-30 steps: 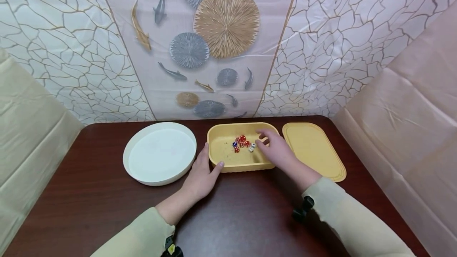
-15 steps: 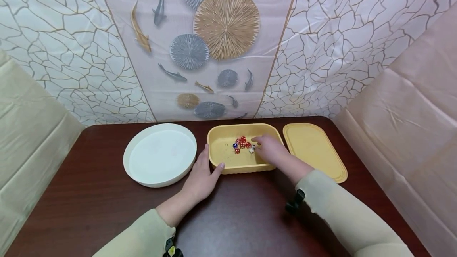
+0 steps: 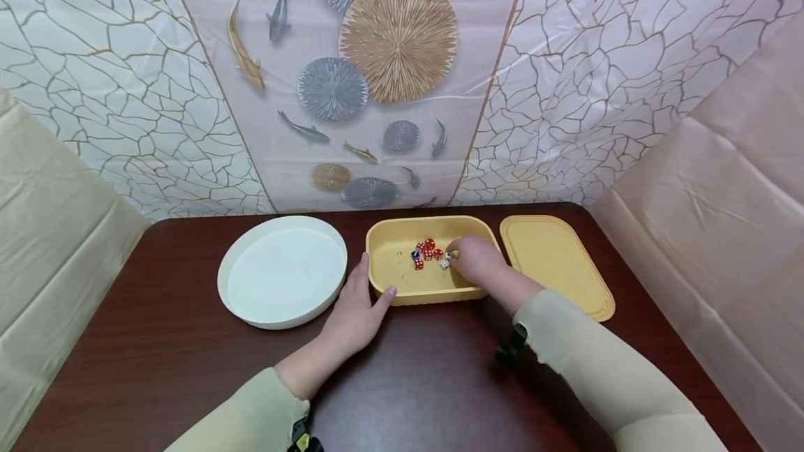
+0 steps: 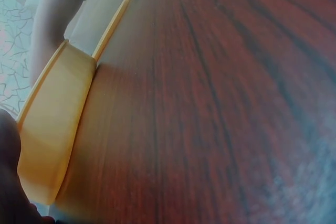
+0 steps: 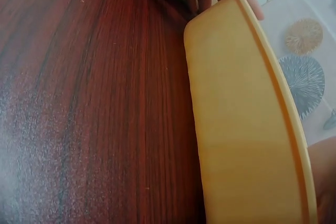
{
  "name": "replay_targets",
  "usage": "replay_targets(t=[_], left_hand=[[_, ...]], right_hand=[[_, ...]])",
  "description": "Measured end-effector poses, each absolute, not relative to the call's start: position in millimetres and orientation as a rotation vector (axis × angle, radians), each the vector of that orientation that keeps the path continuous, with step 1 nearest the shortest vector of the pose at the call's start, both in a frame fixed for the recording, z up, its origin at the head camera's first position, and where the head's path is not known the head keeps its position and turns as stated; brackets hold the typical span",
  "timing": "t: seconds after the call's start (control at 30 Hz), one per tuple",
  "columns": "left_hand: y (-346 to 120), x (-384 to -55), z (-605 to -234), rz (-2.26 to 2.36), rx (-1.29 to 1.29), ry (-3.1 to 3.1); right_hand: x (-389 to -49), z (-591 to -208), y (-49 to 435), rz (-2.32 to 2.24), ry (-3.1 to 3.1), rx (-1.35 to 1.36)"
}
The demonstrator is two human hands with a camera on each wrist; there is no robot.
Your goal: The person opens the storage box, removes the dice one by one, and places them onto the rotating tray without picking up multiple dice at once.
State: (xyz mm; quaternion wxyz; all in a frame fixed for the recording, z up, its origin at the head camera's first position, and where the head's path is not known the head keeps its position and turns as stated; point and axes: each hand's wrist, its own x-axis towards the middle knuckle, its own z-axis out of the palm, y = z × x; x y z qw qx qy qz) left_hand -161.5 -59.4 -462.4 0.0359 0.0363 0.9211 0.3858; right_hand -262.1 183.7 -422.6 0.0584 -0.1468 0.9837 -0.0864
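In the head view a yellow rectangular container [image 3: 402, 277] stands on the dark wooden table. Several red dice [image 3: 428, 254], a blue die [image 3: 415, 254] and two white dice [image 3: 444, 264] lie in it. My left hand [image 3: 352, 309] rests against its front left corner, fingers straight along the left side and thumb at the front rim. My right hand [image 3: 480, 261] reaches in over the right side; its bent fingertips pinch one of the white dice, partly covering it. The wrist views show only the container's outer wall [image 5: 236, 114], with its contents hidden.
A round white tray [image 3: 283, 270] stands left of the container, close to my left hand. To the right a yellow lid [image 3: 555, 264] lies flat, partly under my right forearm. Patterned cloth [image 3: 402, 152] hangs behind the table [image 3: 402, 382].
My right hand has moved left and down into the container, its fingers bending in to the white die. The left hand, tray and lid stay where they were.
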Motion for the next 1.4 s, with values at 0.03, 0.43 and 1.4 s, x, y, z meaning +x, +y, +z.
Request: replay_targets(t=[0.03,0.43,1.4], left_hand=[[-59,-162,-463,1.186,0.114,2.832],[-59,-161,-461,1.204,0.112,2.835],[-60,-141,-457,1.177,0.142,2.856]], right_hand=[[-262,-422,184,-0.259,2.980,-0.441],[-265,-425,183,-0.244,2.985,-0.430],[-257,-406,189,-0.479,3.019,-0.318]])
